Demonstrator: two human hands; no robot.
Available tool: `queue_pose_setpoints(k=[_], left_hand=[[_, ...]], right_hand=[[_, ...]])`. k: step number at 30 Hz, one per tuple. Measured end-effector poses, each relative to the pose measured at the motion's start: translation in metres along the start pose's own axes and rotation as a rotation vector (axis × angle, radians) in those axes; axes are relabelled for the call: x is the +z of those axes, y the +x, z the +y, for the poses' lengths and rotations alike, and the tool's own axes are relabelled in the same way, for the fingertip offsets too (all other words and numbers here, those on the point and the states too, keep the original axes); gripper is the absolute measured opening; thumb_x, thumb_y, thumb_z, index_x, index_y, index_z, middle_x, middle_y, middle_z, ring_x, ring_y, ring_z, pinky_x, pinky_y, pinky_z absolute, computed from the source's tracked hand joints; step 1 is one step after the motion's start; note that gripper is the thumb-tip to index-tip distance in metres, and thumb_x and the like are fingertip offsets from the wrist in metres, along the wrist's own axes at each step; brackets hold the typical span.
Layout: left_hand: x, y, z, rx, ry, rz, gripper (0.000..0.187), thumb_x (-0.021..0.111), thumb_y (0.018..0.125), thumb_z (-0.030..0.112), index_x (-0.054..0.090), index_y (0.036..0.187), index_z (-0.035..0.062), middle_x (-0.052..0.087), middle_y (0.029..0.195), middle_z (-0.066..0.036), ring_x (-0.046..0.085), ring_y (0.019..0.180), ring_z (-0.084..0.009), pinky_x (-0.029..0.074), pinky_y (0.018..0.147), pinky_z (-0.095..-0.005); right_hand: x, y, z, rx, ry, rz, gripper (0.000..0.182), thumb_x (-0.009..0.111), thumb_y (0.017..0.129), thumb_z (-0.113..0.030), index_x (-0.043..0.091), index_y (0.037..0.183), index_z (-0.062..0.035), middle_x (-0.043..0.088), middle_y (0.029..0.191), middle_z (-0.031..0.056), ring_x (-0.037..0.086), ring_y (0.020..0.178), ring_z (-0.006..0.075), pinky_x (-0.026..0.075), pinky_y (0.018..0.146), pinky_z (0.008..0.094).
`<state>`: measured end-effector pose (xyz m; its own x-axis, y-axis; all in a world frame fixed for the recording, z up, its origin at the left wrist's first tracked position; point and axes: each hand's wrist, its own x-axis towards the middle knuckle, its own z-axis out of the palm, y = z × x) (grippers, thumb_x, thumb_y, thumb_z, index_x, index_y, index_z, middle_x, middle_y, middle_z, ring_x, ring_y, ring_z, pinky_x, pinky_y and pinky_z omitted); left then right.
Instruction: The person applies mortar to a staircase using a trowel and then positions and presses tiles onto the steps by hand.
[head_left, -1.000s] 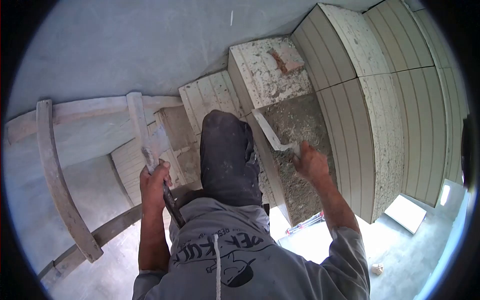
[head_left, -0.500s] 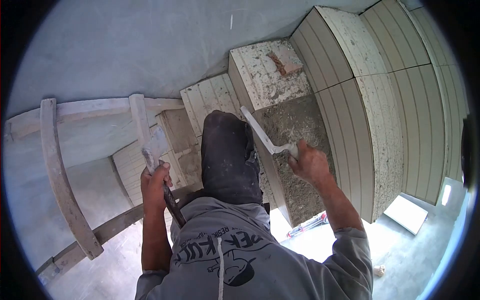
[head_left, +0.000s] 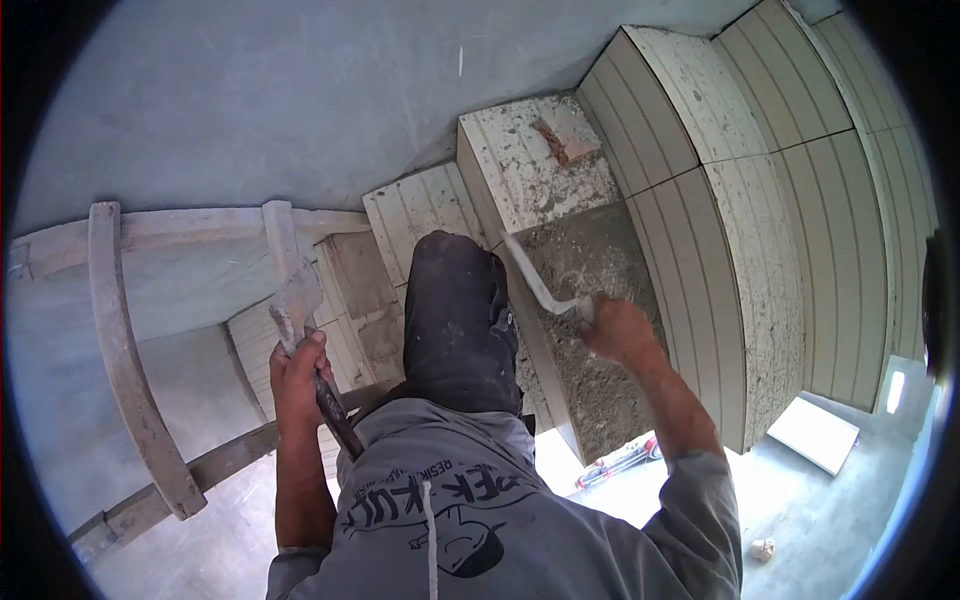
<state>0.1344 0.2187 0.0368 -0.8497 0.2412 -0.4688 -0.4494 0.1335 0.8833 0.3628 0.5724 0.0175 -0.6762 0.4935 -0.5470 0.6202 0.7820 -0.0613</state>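
Wooden scaffold rail [head_left: 125, 370] at left — brick fragment [head_left: 563, 138] atop far block.

A smooth grey plastered wall [head_left: 280, 90] fills the upper left of the frame, ribbed pale blocks [head_left: 790, 220] stack at the right, and a sunlit concrete floor [head_left: 800, 500] lies lower right.

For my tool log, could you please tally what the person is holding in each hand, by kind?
Trowel, in the right hand: 1
Hammer, in the left hand: 1
Total: 2 tools
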Motion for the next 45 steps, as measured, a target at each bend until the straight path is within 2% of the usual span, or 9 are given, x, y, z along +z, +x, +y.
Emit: queue_pose_setpoints(k=[5,8,16,19,32,35,37,40,45], left_hand=[[0.010,-0.004,0.000,-0.017,0.055,-0.006,0.020,0.068,0.084,0.024,0.058,0.086,0.0070,0.048,0.063,0.001,0.047,0.051,-0.0099,0.039,0.049,-0.0261],[0.008,-0.010,0.001,-0.006,0.055,-0.108,0.020,0.068,0.084,0.024,0.058,0.086,0.0067,0.049,0.061,0.001,0.047,0.051,-0.0095,0.038,0.049,-0.0260],[0.027,-0.008,0.006,0.048,0.187,-0.208,0.020,0.067,0.086,0.024,0.057,0.086,0.0071,0.049,0.061,0.002,0.048,0.051,-0.0088,0.037,0.048,-0.0253],[0.027,-0.010,0.010,0.071,0.260,-0.194,0.020,0.067,0.085,0.025,0.058,0.086,0.0074,0.049,0.060,0.002,0.048,0.051,-0.0087,0.037,0.048,-0.0254],[0.025,-0.009,0.004,0.027,0.273,-0.194,0.019,0.067,0.084,0.024,0.058,0.084,0.0076,0.049,0.060,0.002,0.047,0.051,-0.0087,0.037,0.049,-0.0252],[0.031,-0.007,0.003,0.030,0.255,-0.156,0.020,0.068,0.084,0.024,0.058,0.086,0.0070,0.050,0.061,0.002,0.047,0.051,-0.0088,0.038,0.049,-0.0251],[0.031,-0.007,0.000,0.012,0.200,-0.174,0.021,0.069,0.084,0.025,0.058,0.088,0.0065,0.051,0.061,0.001,0.047,0.052,-0.0088,0.037,0.050,-0.0249],[0.032,-0.011,0.002,-0.010,0.198,-0.186,0.018,0.068,0.086,0.020,0.059,0.089,0.0046,0.051,0.062,0.001,0.046,0.053,-0.0068,0.038,0.050,-0.0243],[0.026,-0.010,-0.002,0.000,0.200,-0.228,0.018,0.068,0.086,0.021,0.059,0.089,0.0049,0.051,0.062,0.002,0.047,0.053,-0.0071,0.038,0.051,-0.0245]], right_hand=[[-0.006,-0.019,-0.017,-0.062,0.092,0.027,0.046,0.069,0.078,-0.029,0.055,0.107,0.0034,0.068,0.087,0.0251,0.069,0.085,0.0392,0.055,0.078,0.0469],[0.020,-0.008,-0.003,0.089,0.089,-0.070,0.045,0.068,0.079,-0.030,0.054,0.105,0.0035,0.067,0.085,0.0251,0.068,0.084,0.0396,0.055,0.078,0.0471],[-0.011,-0.020,-0.020,-0.076,0.135,0.006,0.044,0.069,0.078,-0.028,0.057,0.105,0.0048,0.067,0.088,0.0264,0.069,0.086,0.0394,0.056,0.079,0.0470],[0.022,-0.002,0.010,0.059,0.056,-0.025,0.045,0.070,0.078,-0.030,0.057,0.104,0.0039,0.067,0.084,0.0248,0.069,0.084,0.0402,0.056,0.076,0.0479],[0.027,0.002,0.020,0.008,0.112,-0.070,0.045,0.070,0.078,-0.035,0.062,0.099,0.0034,0.068,0.089,0.0257,0.067,0.087,0.0411,0.054,0.077,0.0496],[0.017,-0.014,0.023,-0.050,0.194,0.000,0.044,0.072,0.079,-0.032,0.063,0.102,0.0038,0.069,0.085,0.0213,0.068,0.077,0.0346,0.055,0.068,0.0451],[0.017,-0.031,0.023,0.203,1.122,-0.274,0.038,0.072,0.082,-0.027,0.062,0.102,0.0034,0.067,0.078,0.0135,0.066,0.067,0.0236,0.054,0.058,0.0367],[0.074,-0.045,0.026,0.372,1.162,-0.176,0.030,0.072,0.085,-0.024,0.062,0.099,0.0017,0.062,0.071,0.0067,0.061,0.060,0.0151,0.050,0.051,0.0296],[0.083,-0.079,-0.019,0.465,1.223,-0.247,0.030,0.068,0.089,-0.028,0.059,0.098,-0.0003,0.059,0.067,0.0053,0.058,0.051,0.0143,0.048,0.046,0.0303]])
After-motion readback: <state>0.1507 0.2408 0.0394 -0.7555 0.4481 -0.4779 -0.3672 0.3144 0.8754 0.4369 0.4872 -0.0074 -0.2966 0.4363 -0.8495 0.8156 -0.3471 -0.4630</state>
